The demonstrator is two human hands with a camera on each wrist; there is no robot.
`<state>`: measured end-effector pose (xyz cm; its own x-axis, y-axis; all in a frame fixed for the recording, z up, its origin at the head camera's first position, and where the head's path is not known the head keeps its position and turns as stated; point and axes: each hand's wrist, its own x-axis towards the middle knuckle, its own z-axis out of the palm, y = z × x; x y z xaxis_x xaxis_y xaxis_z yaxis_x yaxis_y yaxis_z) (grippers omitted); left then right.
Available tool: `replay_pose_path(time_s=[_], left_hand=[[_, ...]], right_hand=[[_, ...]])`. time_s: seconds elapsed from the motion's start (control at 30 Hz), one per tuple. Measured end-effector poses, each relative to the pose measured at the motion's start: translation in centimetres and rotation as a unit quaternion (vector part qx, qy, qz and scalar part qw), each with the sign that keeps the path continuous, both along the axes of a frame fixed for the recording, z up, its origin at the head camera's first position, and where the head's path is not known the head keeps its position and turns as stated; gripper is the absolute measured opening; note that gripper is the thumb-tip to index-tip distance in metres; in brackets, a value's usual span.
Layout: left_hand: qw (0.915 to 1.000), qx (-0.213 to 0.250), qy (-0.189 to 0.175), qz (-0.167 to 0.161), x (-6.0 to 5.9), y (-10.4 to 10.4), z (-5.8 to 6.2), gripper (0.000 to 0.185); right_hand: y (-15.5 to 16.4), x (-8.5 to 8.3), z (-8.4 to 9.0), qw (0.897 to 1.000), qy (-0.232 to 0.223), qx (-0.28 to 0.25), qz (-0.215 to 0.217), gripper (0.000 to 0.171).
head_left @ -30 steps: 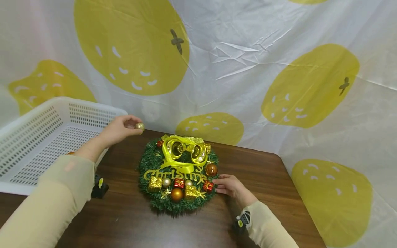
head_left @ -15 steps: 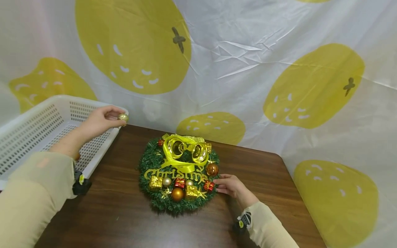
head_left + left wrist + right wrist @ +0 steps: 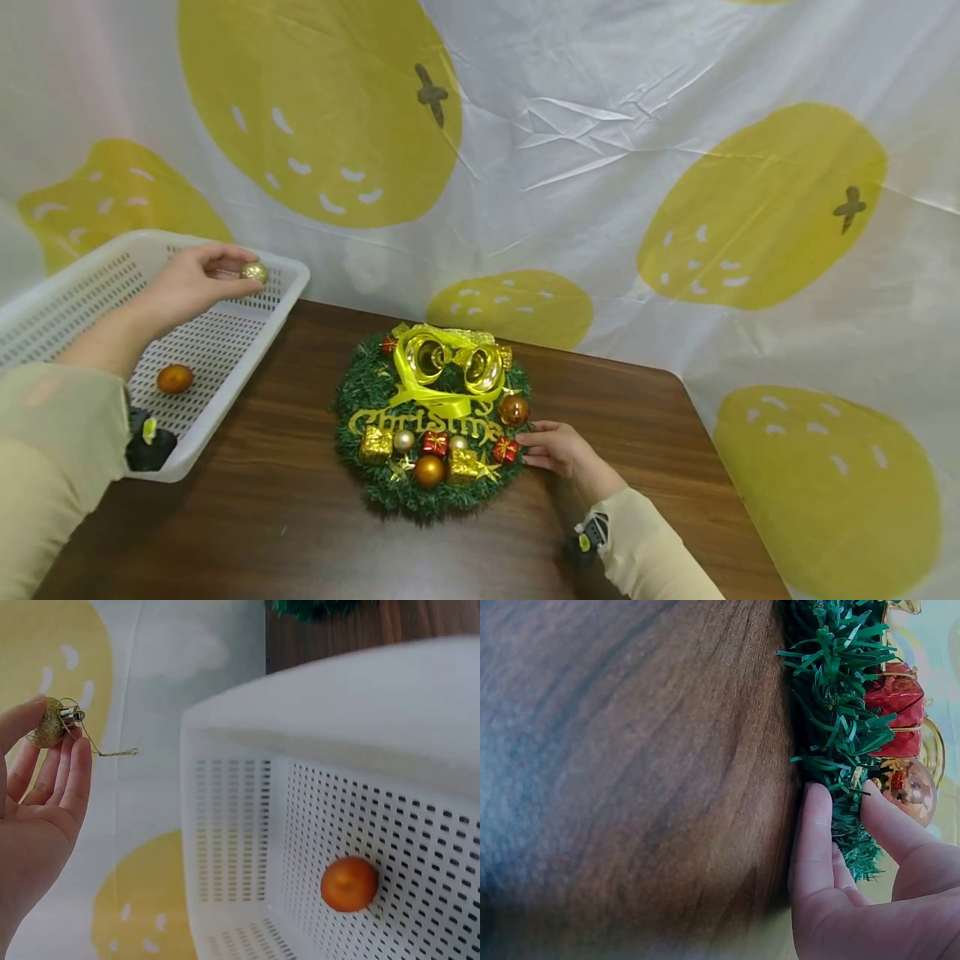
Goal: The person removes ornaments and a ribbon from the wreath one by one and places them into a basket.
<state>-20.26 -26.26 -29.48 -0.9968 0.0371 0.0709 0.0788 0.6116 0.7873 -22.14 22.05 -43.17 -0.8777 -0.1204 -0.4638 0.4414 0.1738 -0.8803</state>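
My left hand [image 3: 198,279] pinches a glittery gold bauble [image 3: 255,272] between thumb and fingertips, over the white plastic basket [image 3: 296,287]. In the left wrist view the gold bauble [image 3: 48,727] shows a shiny cap and a thin hanging loop. A green Christmas wreath [image 3: 420,504] lies flat on the table, decked with gold bells, yellow ribbon, gold lettering, small gift boxes and baubles. At its right edge my right hand [image 3: 566,454] grips the tinsel, thumb and fingers on either side of the green strands [image 3: 840,742], near a red gift box [image 3: 900,705] and a copper bauble [image 3: 911,791].
An orange bauble [image 3: 175,379] lies on the basket's perforated floor. The dark wooden table [image 3: 637,442] reaches back to a white curtain [image 3: 555,183] printed with yellow fruit.
My left hand has moved leftward with the gold bauble, from near the wreath to over the basket. The orange bauble has come into full view. My right hand keeps its place on the wreath.
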Motion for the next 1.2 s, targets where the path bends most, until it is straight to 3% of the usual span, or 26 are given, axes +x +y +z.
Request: replay_pose_path(time_s=[0.43,0.77,1.2], left_hand=[[0.9996,-0.026,-0.002,0.009,0.7,-2.8,-1.8,0.060],[0.9981,-0.053,-0.031,-0.001,1.1,-4.3,-3.0,0.059],[0.9957,-0.062,-0.069,-0.001,1.4,-4.8,-3.1,0.065]], right_hand=[[0.1,0.2,0.1,1.000,-0.002,0.002,0.008,0.058],[0.0,0.2,0.2,1.000,-0.003,-0.002,0.005,0.054],[0.2,0.1,0.1,1.000,-0.001,0.002,0.014,0.058]])
